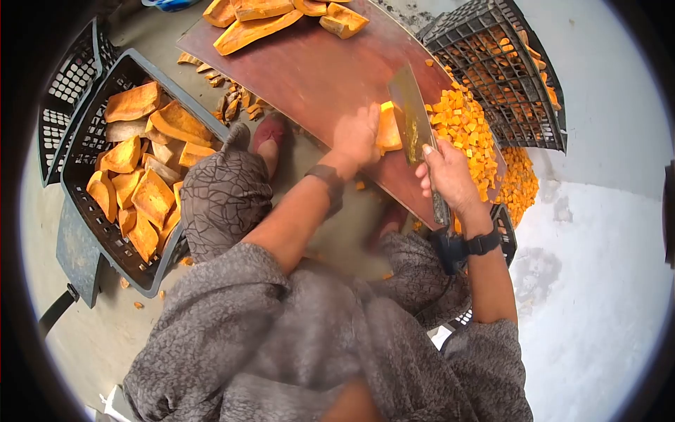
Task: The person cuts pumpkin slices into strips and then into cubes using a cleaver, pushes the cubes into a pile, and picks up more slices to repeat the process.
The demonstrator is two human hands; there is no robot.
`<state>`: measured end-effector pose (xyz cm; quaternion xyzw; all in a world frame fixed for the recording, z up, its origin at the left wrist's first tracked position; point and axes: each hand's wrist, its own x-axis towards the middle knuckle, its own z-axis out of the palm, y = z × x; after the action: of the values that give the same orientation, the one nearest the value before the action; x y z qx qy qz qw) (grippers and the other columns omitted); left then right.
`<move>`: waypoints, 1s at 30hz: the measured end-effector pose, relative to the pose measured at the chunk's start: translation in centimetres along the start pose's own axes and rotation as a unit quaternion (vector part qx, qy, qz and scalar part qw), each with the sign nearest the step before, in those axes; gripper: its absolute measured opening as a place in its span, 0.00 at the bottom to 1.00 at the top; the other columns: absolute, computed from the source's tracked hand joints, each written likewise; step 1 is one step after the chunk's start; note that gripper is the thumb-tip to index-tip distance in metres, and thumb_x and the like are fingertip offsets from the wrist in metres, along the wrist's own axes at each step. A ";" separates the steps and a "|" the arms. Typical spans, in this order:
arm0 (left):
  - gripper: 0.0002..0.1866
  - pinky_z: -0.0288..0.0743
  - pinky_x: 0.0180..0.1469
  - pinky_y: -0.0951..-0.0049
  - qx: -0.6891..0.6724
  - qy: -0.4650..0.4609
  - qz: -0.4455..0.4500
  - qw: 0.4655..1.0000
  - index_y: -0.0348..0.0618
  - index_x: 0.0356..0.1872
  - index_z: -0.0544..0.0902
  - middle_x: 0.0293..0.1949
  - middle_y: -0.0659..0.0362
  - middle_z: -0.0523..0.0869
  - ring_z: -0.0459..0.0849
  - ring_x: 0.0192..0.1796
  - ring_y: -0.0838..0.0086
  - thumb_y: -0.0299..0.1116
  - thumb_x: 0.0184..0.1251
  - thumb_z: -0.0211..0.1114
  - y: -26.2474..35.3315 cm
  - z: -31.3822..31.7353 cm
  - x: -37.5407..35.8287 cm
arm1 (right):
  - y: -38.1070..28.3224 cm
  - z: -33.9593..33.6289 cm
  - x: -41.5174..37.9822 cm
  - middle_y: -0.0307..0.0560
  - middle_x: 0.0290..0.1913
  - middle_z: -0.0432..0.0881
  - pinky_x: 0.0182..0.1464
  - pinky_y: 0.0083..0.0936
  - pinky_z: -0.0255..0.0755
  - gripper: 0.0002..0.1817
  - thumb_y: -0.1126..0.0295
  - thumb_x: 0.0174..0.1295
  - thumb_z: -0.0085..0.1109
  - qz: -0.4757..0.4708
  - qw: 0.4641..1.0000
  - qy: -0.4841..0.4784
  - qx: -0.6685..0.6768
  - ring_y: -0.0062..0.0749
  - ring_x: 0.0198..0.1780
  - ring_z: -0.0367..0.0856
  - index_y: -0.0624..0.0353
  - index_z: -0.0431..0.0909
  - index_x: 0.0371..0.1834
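My left hand (356, 135) presses against the left side of an orange squash piece (387, 129) on the reddish-brown board (316, 84). My right hand (448, 174) is closed round the handle of a broad knife (410, 112). The blade stands at the right side of that piece, with orange bits stuck on it. Right of the blade lies a heap of small orange cubes (464, 130), which reaches over the board's right edge. Larger squash slabs (256, 32) rest at the board's far end.
A black crate (144, 278) of squash slabs stands on the floor at the left. Another crate (492, 74) holding orange pieces is at the upper right. Scraps (235, 98) lie below the board's left edge, near my foot. A white wall is at the right.
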<state>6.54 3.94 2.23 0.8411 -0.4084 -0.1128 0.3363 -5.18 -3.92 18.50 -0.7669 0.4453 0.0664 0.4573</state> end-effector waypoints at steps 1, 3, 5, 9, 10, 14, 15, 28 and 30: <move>0.43 0.78 0.46 0.60 0.001 0.005 -0.002 1.000 0.35 0.68 0.66 0.51 0.47 0.79 0.83 0.44 0.54 0.32 0.45 0.71 -0.1 0.2 0.0 | 0.0 0.0 -0.1 0.40 0.25 0.76 0.20 0.18 0.73 0.13 0.63 0.76 0.42 -0.006 1.000 -0.002 -0.020 0.18 0.19 0.72 0.63 0.70 0.46; 0.44 0.76 0.46 0.61 0.002 -0.001 0.012 1.000 0.35 0.68 0.64 0.50 0.47 0.79 0.83 0.44 0.56 0.32 0.46 0.71 -0.2 0.3 0.2 | -0.1 -0.1 -0.2 0.40 0.24 0.75 0.20 0.19 0.73 0.13 0.63 0.76 0.42 -0.010 1.000 -0.002 -0.024 0.18 0.18 0.72 0.63 0.70 0.46; 0.44 0.76 0.46 0.62 0.006 -0.006 0.012 1.000 0.34 0.69 0.64 0.49 0.47 0.79 0.83 0.44 0.57 0.33 0.46 0.71 -0.1 0.1 0.1 | -0.1 -0.3 -0.1 0.40 0.23 0.74 0.18 0.20 0.72 0.14 0.62 0.77 0.40 -0.003 0.999 0.004 -0.034 0.20 0.17 0.71 0.63 0.69 0.46; 0.44 0.74 0.48 0.64 0.000 -0.026 0.007 1.000 0.33 0.70 0.62 0.49 0.48 0.79 0.83 0.44 0.59 0.34 0.48 0.70 0.1 -0.3 0.0 | -0.5 -0.6 -0.4 0.40 0.22 0.73 0.17 0.21 0.71 0.14 0.61 0.77 0.39 0.011 0.999 -0.004 -0.049 0.20 0.17 0.71 0.62 0.69 0.46; 0.44 0.74 0.48 0.64 -0.001 -0.023 0.005 1.000 0.33 0.70 0.62 0.49 0.48 0.79 0.83 0.44 0.59 0.34 0.48 0.70 0.2 -0.3 0.1 | -0.5 -0.7 -0.3 0.40 0.21 0.73 0.17 0.21 0.70 0.15 0.61 0.77 0.39 0.007 0.997 0.004 -0.075 0.20 0.17 0.71 0.63 0.69 0.46; 0.44 0.72 0.50 0.65 0.001 -0.040 -0.005 0.999 0.32 0.70 0.62 0.50 0.48 0.78 0.83 0.47 0.61 0.33 0.49 0.68 0.3 -0.3 0.1 | -1.8 -0.3 -0.2 0.40 0.20 0.72 0.16 0.22 0.69 0.15 0.62 0.77 0.40 0.025 0.992 0.022 -0.125 0.21 0.16 0.70 0.64 0.69 0.45; 0.44 0.71 0.51 0.66 0.004 -0.049 -0.010 0.999 0.32 0.71 0.61 0.50 0.48 0.78 0.83 0.48 0.61 0.32 0.49 0.68 0.4 -0.4 0.2 | -1.4 -0.1 0.2 0.40 0.20 0.72 0.16 0.22 0.69 0.15 0.62 0.77 0.40 0.025 0.992 0.021 -0.125 0.21 0.16 0.70 0.64 0.69 0.45; 0.43 0.71 0.50 0.65 -0.026 -0.004 0.001 1.000 0.29 0.69 0.63 0.48 0.47 0.78 0.82 0.48 0.61 0.31 0.48 0.67 0.7 -0.7 -0.4 | -1.6 -0.1 0.4 0.52 0.22 0.75 0.18 0.32 0.71 0.16 0.64 0.74 0.44 0.006 0.982 0.018 -0.188 0.35 0.16 0.75 0.70 0.71 0.41; 0.42 0.71 0.50 0.66 -0.014 -0.041 -0.014 0.999 0.29 0.69 0.64 0.49 0.47 0.78 0.82 0.49 0.61 0.31 0.49 0.67 1.1 -1.1 -0.1 | -1.0 0.1 1.7 0.42 0.20 0.71 0.14 0.25 0.68 0.15 0.63 0.76 0.43 -0.005 0.979 0.016 -0.205 0.25 0.14 0.69 0.67 0.69 0.42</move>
<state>6.33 4.06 3.74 0.8366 -0.4081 -0.1582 0.3294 -3.37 -4.69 18.18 -0.8477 0.4253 0.1420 0.2834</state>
